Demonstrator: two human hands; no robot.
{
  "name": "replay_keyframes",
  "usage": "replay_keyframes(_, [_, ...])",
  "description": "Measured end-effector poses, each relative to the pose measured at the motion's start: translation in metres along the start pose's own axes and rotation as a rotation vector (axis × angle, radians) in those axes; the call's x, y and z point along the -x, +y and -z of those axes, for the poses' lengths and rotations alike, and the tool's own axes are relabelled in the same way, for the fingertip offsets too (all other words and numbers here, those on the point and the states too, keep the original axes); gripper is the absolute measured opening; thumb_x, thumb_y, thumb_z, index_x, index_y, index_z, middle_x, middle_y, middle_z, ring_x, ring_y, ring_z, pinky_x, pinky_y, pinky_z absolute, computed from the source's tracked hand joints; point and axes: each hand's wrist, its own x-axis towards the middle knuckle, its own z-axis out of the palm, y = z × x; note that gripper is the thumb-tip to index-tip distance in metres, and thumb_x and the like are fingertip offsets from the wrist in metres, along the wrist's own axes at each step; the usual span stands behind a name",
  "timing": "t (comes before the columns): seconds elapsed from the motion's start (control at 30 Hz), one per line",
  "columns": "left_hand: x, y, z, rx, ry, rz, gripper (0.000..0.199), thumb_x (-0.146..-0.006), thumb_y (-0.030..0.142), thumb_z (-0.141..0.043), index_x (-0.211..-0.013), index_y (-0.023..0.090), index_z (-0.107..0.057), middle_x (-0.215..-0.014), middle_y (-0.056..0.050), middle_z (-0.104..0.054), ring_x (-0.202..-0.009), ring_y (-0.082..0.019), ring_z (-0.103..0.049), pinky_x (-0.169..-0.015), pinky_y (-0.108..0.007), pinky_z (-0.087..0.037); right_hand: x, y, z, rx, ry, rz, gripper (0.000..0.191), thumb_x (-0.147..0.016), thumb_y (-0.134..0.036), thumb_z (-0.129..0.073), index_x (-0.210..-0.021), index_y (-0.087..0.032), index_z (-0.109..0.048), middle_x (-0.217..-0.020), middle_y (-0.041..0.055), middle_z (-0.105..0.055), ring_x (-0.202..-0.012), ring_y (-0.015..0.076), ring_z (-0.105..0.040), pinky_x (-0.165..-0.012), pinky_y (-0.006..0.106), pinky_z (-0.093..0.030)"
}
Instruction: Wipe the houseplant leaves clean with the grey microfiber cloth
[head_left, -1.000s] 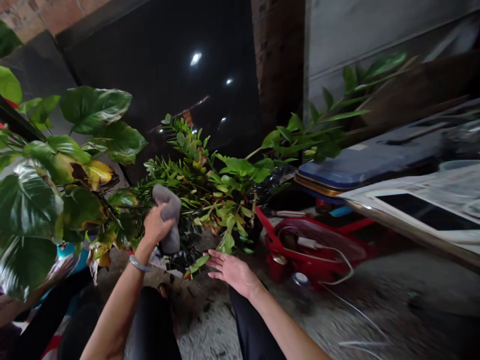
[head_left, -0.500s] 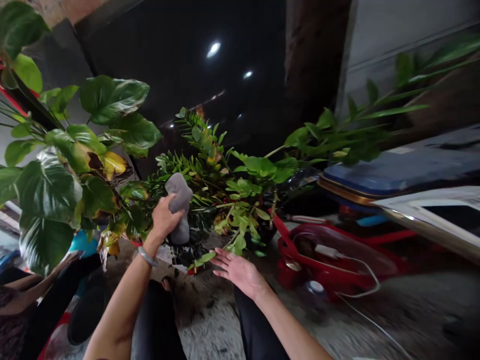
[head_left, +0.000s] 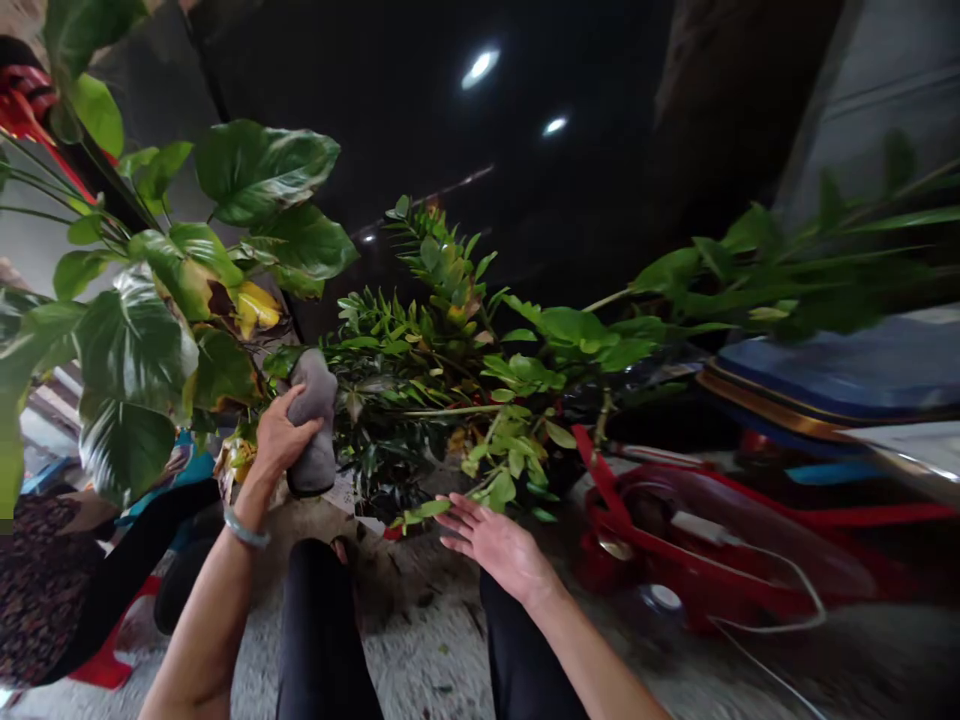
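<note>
A grey cloth-like object [head_left: 315, 420] is gripped in my left hand [head_left: 281, 435], beside the large glossy leaves [head_left: 135, 345] of the left plant. A pale bracelet circles that wrist. My right hand [head_left: 495, 545] is palm up with its fingers spread, holding nothing, near the tip of a low light-green sprig [head_left: 424, 512]. Between and beyond my hands grow leafy potted plants [head_left: 450, 320], their pots mostly hidden by foliage.
A person in a flowered top [head_left: 45, 580] sits at the left near a red stool [head_left: 112, 640]. On the right are a red plastic basket [head_left: 607, 490] with a white cable and a blue-topped box [head_left: 825, 370]. A dark glossy panel [head_left: 360, 100] stands behind.
My left hand has moved left with the grey object, toward the large-leaved plant. The view has shifted, so the plants and basket appear farther right. My right hand stays open.
</note>
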Motion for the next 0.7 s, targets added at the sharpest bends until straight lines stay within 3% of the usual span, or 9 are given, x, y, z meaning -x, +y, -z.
replay_keyframes(0.13, [0.047,-0.029,-0.029,-0.063,-0.391,0.164,0.059,-0.063,0.024,-0.082,-0.121,0.018,-0.073,-0.118,-0.010,-0.076,-0.111,-0.033,-0.069,-0.100,-0.044,-0.052,0.002,0.001,-0.001,0.006,0.004,-0.014,0.040,-0.079,-0.047,-0.066,-0.112,-0.027,-0.076,-0.132,0.0099,-0.070,-0.126,0.0366,-0.059,-0.106,0.058,-0.041])
replay_keyframes(0.23, [0.078,-0.030,-0.016,0.060,-0.539,0.183,0.045,-0.061,0.025,-0.081,-0.106,0.020,-0.078,-0.096,-0.003,-0.080,-0.093,-0.031,-0.073,-0.086,-0.040,-0.057,0.005,-0.003,0.004,0.020,0.002,-0.034,0.040,-0.079,-0.046,-0.066,-0.112,-0.026,-0.076,-0.130,0.0112,-0.071,-0.125,0.0376,-0.060,-0.107,0.060,-0.039])
replay_keyframes(0.3, [0.073,-0.021,0.010,0.110,-0.440,0.173,0.042,-0.063,0.026,-0.079,-0.104,0.021,-0.077,-0.093,-0.002,-0.079,-0.090,-0.028,-0.072,-0.085,-0.038,-0.058,0.006,-0.006,0.008,0.024,0.005,-0.032,0.039,-0.080,-0.047,-0.065,-0.110,-0.026,-0.077,-0.131,0.0119,-0.071,-0.125,0.0378,-0.060,-0.108,0.061,-0.038])
replay_keyframes(0.37, [0.050,-0.010,0.033,0.109,-0.239,0.130,0.045,-0.064,0.032,-0.078,-0.108,0.021,-0.075,-0.098,-0.003,-0.077,-0.093,-0.027,-0.071,-0.088,-0.038,-0.057,0.006,-0.007,0.010,0.028,0.011,-0.020,0.038,-0.081,-0.049,-0.064,-0.109,-0.026,-0.077,-0.132,0.0118,-0.070,-0.127,0.0376,-0.059,-0.108,0.061,-0.038])
replay_keyframes(0.43, [0.021,-0.003,0.042,0.054,-0.022,0.029,0.043,-0.066,0.034,-0.077,-0.107,0.021,-0.073,-0.113,-0.006,-0.074,-0.106,-0.027,-0.068,-0.099,-0.039,-0.053,0.004,-0.005,0.009,0.036,0.014,-0.012,0.038,-0.082,-0.050,-0.064,-0.109,-0.027,-0.076,-0.133,0.0114,-0.070,-0.129,0.0374,-0.057,-0.108,0.061,-0.038])
replay_keyframes(0.5, [0.001,-0.004,0.028,-0.024,0.060,-0.017,0.040,-0.068,0.029,-0.076,-0.107,0.021,-0.073,-0.127,-0.007,-0.070,-0.118,-0.027,-0.063,-0.107,-0.039,-0.047,0.003,-0.002,0.007,0.046,0.016,-0.010,0.039,-0.081,-0.051,-0.065,-0.109,-0.027,-0.076,-0.133,0.0110,-0.069,-0.130,0.0375,-0.056,-0.109,0.062,-0.037])
replay_keyframes(0.53, [-0.001,-0.007,0.015,-0.068,0.025,0.000,0.041,-0.069,0.026,-0.075,-0.109,0.020,-0.073,-0.130,-0.008,-0.069,-0.120,-0.028,-0.063,-0.108,-0.039,-0.046,0.002,-0.001,0.006,0.049,0.018,-0.009,0.039,-0.080,-0.050,-0.065,-0.110,-0.028,-0.076,-0.134,0.0107,-0.069,-0.131,0.0375,-0.055,-0.109,0.062,-0.037])
replay_keyframes(0.63, [0.024,-0.023,-0.031,-0.179,-0.281,0.148,0.048,-0.068,0.022,-0.076,-0.115,0.017,-0.073,-0.114,-0.010,-0.075,-0.107,-0.030,-0.069,-0.099,-0.043,-0.051,0.003,0.001,0.003,0.060,0.021,-0.005,0.038,-0.080,-0.049,-0.066,-0.110,-0.028,-0.076,-0.135,0.0105,-0.068,-0.131,0.0377,-0.055,-0.109,0.061,-0.037])
replay_keyframes(0.7, [0.052,-0.032,-0.047,-0.130,-0.491,0.167,0.050,-0.065,0.025,-0.080,-0.114,0.017,-0.074,-0.107,-0.009,-0.077,-0.101,-0.030,-0.070,-0.093,-0.041,-0.054,0.005,-0.001,0.005,0.067,0.014,-0.005,0.038,-0.080,-0.049,-0.065,-0.109,-0.028,-0.076,-0.137,0.0109,-0.067,-0.130,0.0382,-0.056,-0.108,0.062,-0.037])
